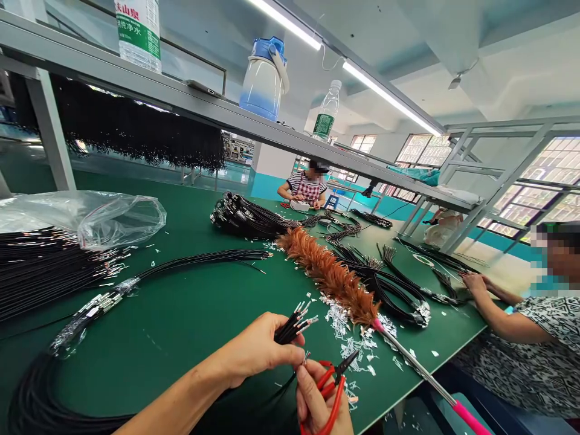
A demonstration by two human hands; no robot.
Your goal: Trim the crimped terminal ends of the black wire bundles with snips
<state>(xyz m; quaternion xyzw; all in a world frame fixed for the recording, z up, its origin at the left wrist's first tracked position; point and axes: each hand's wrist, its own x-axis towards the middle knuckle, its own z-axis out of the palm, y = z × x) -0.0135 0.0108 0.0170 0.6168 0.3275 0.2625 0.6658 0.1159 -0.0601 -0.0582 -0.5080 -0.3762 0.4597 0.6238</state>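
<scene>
Left hand [256, 350]: pinches a bundle of black wires [294, 323], metal ends fanned upward, above the green table [181, 314].
Right hand [317, 402]: grips red-handled snips [333, 386], blades near the wire ends.
Risk: blades nicking fingertips, or wires slipping loose.
Plastic bag [104, 217]: seemingly holds more black wires.
Jug [264, 78]: contents unclear.

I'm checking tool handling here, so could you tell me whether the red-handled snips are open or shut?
Open: the red-handled snips in the right hand show dark blades spread apart at the tip.
</scene>
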